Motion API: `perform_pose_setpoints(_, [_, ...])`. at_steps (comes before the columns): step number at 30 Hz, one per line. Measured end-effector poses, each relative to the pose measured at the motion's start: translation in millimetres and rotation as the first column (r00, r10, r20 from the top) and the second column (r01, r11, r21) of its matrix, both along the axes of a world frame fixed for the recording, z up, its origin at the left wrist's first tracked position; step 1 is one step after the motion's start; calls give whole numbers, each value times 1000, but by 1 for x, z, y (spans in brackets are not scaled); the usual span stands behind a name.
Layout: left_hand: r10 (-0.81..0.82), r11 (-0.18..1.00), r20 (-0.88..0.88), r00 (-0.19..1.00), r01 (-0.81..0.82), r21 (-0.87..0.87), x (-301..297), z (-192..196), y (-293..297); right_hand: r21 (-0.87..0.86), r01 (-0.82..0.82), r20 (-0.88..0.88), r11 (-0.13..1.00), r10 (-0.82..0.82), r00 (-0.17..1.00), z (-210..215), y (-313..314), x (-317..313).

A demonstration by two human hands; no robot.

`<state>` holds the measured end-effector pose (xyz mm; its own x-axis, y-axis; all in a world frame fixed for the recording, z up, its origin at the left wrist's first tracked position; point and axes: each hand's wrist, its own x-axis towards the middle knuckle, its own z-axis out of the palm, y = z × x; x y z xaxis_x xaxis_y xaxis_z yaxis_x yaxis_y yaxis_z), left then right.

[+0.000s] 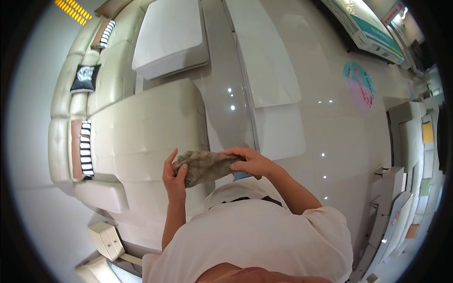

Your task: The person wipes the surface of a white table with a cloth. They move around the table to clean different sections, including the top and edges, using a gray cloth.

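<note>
A crumpled grey-brown cloth (206, 166) is stretched between my two hands in front of my waist. My left hand (175, 178) grips its left end, with the thumb lying over the front and the fingers partly behind it. The right end is held by my right hand (254, 163), thumb on the near side and fingers over the top. Beyond the cloth spreads the wide cream seat of a tufted leather sofa (146, 118). A small piece of something blue (241, 175) shows just under my right hand.
On the sofa lie a black cushion (85, 78) and striped cushions (86, 148). Ahead stands a white coffee table (172, 35), with a low white slab (266, 61) to its right. A small cream cabinet (106, 240) is at lower left. Shelving and another sofa line the far right.
</note>
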<state>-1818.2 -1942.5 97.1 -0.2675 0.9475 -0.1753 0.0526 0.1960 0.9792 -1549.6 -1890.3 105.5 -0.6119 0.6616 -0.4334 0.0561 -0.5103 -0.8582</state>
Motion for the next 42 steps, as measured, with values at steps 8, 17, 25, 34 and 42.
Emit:
perform_pose_setpoints(8, [-145, 988, 16, 989, 144, 50, 15, 4, 110, 169, 156, -101, 973, -140, 985, -27, 71, 30])
perform_pose_setpoints(17, [-503, 863, 47, 863, 498, 80, 59, -28, 212, 93, 576, -47, 812, -574, 818, -29, 73, 71])
perform_pose_setpoints(25, [-824, 402, -422, 379, 915, 36, 97, -61, 309, 123, 872, 47, 474, -880, 472, -57, 59, 55])
perform_pose_setpoints(34, [-875, -270, -411, -255, 963, -22, 110, -87, 409, -8, 999, 258, 39, -965, 39, -82, 82, -27])
perform_pose_setpoints(42, [-930, -325, -134, -341, 937, -132, 134, -96, 446, -60, 983, 323, -175, -935, -147, -84, 99, -83])
